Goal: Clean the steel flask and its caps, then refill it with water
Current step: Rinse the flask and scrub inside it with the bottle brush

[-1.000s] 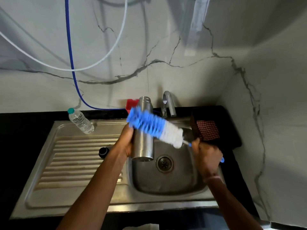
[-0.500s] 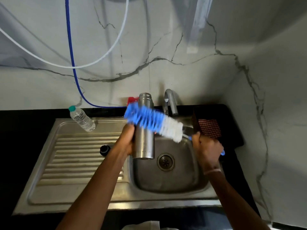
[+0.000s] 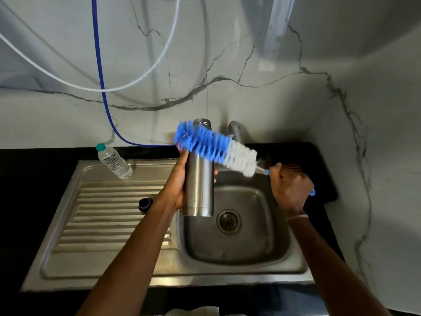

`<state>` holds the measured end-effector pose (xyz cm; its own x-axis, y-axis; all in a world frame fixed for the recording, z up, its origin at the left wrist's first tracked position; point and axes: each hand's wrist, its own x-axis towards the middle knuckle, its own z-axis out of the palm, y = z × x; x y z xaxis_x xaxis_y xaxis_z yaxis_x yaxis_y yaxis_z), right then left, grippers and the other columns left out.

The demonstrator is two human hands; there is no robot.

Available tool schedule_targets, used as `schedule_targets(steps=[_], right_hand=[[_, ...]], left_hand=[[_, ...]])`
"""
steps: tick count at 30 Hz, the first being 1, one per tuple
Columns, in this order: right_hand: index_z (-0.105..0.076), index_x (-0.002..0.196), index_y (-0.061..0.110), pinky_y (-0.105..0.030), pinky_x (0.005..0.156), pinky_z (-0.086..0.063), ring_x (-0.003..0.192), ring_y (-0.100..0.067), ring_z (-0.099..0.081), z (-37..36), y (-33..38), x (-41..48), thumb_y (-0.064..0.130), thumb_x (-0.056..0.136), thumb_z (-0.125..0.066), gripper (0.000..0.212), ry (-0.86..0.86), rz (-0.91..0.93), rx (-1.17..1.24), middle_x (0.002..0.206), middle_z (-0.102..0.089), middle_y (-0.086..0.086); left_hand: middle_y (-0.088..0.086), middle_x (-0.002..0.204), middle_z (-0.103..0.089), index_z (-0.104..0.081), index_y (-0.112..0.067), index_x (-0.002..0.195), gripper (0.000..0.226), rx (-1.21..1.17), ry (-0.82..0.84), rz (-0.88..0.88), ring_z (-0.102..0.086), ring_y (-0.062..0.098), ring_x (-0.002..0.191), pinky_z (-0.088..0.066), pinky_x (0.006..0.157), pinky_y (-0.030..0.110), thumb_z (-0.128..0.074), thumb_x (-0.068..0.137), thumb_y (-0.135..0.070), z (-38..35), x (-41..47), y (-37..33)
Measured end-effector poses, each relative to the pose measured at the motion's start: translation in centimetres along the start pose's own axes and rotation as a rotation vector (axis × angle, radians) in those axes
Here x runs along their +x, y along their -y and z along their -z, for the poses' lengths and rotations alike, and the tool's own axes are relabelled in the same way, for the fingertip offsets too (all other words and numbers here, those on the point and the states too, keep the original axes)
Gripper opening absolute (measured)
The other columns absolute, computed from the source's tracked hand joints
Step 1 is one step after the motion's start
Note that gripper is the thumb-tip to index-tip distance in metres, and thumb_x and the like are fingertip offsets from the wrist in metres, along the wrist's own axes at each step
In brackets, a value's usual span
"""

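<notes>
My left hand (image 3: 176, 183) grips the steel flask (image 3: 198, 185) upright and uncapped above the left side of the sink basin (image 3: 237, 240). A blue and white bottle brush (image 3: 214, 147) lies across the upper outside of the flask, just below its threaded neck. My right hand (image 3: 289, 188) grips the brush's blue handle to the right of the flask. A black cap (image 3: 145, 203) stands on the ribbed drainboard (image 3: 107, 215), left of my left wrist.
A clear plastic water bottle (image 3: 114, 161) with a teal cap lies at the back of the drainboard. The tap (image 3: 234, 131) rises behind the flask. A dark rack (image 3: 296, 160) sits on the black counter at right. A blue hose (image 3: 100, 76) and white hose hang on the marble wall.
The flask and brush have risen a little and the brush has slid up the flask toward its neck. Both hands keep their grips.
</notes>
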<state>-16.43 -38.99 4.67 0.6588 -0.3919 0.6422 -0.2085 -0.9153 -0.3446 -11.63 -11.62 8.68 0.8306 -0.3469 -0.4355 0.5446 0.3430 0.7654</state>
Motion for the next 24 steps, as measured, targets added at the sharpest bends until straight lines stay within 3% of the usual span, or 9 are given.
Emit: schedule_targets(steps=[3,6,9,15,18,19,20,22,24], right_hand=[[-0.044,0.040,0.012,-0.022,0.045,-0.021,0.033,-0.017,-0.030,2.4,-0.4,-5.2,0.029,0.097,-0.049,0.059,0.053,0.135,0.139,0.037,-0.043,-0.007],[-0.045,0.042,0.013,-0.022,0.046,-0.018,0.039,-0.011,-0.025,2.7,-1.6,-6.6,0.024,0.096,-0.050,0.054,0.090,0.166,0.167,0.038,-0.039,-0.002],[-0.064,0.056,0.013,-0.031,0.040,-0.033,0.039,-0.024,-0.037,0.2,-1.9,-3.2,0.025,0.102,-0.044,0.052,0.131,0.199,-0.096,0.046,-0.050,-0.005],[-0.061,0.048,0.005,-0.028,0.041,-0.038,0.035,-0.036,-0.050,-0.9,2.7,3.4,0.025,0.089,-0.055,0.046,0.017,-0.042,0.009,0.042,-0.053,-0.015],[-0.054,0.046,0.007,-0.025,0.036,-0.036,0.029,-0.025,-0.043,0.5,2.0,-1.5,0.021,0.088,-0.052,0.044,0.075,0.158,0.052,0.038,-0.047,-0.012],[-0.051,0.044,0.008,-0.024,0.038,-0.031,0.029,-0.020,-0.038,1.1,1.7,-3.6,0.022,0.089,-0.053,0.047,0.110,0.164,0.104,0.037,-0.045,-0.009],[-0.048,0.041,0.010,-0.022,0.040,-0.026,0.031,-0.016,-0.033,1.5,1.2,-5.6,0.025,0.090,-0.053,0.051,0.128,0.153,0.149,0.036,-0.044,-0.005],[-0.047,0.040,0.012,-0.021,0.046,-0.020,0.033,-0.014,-0.030,1.8,0.3,-7.5,0.029,0.094,-0.051,0.057,0.134,0.123,0.190,0.036,-0.041,-0.001],[-0.050,0.042,0.011,-0.022,0.049,-0.019,0.032,-0.020,-0.038,1.2,0.1,-6.1,0.032,0.098,-0.047,0.060,0.122,0.127,0.132,0.038,-0.044,-0.003]], left_hand=[[0.003,0.070,-0.074,-0.057,-0.003,0.113,0.065,-0.017,-0.119,0.013,-0.072,0.012,0.061,-0.058,0.058,0.026,-0.073,0.084,-0.059,1.4,-0.1,-0.7],[0.017,0.103,-0.070,-0.054,-0.007,0.134,0.090,-0.074,-0.040,0.008,-0.072,0.028,0.088,-0.059,0.081,0.040,-0.066,0.079,-0.077,1.3,0.1,-2.9],[0.022,0.114,-0.072,-0.056,-0.005,0.134,0.060,-0.094,0.084,0.103,-0.066,0.038,0.108,-0.058,0.091,0.046,-0.064,0.097,-0.051,0.0,-0.4,-2.7],[0.021,0.128,-0.067,-0.066,-0.005,0.131,0.076,-0.126,-0.080,0.013,-0.068,0.037,0.103,-0.048,0.105,0.057,-0.041,0.098,-0.069,0.4,0.0,-1.1],[0.018,0.122,-0.069,-0.066,-0.007,0.125,0.041,-0.072,0.238,-0.035,-0.071,0.020,0.096,-0.062,0.081,0.033,-0.046,0.106,-0.038,1.6,-1.9,-1.0],[0.021,0.127,-0.065,-0.059,-0.004,0.134,0.043,0.033,0.175,0.013,-0.072,0.007,0.085,-0.060,0.074,0.020,-0.035,0.110,-0.031,1.8,-2.1,-1.6],[0.026,0.130,-0.060,-0.051,-0.003,0.144,0.059,0.146,0.247,-0.018,-0.071,0.002,0.075,-0.058,0.069,0.016,-0.025,0.111,-0.044,2.5,-2.2,-1.9],[0.021,0.120,-0.066,-0.056,-0.011,0.144,0.093,0.106,-0.041,-0.072,-0.075,0.017,0.081,-0.062,0.075,0.033,-0.029,0.088,-0.081,2.8,0.2,-3.0],[0.018,0.112,-0.069,-0.064,-0.014,0.132,0.088,-0.011,-0.041,-0.065,-0.071,0.033,0.096,-0.060,0.085,0.046,-0.036,0.085,-0.082,3.8,0.2,-3.2]])
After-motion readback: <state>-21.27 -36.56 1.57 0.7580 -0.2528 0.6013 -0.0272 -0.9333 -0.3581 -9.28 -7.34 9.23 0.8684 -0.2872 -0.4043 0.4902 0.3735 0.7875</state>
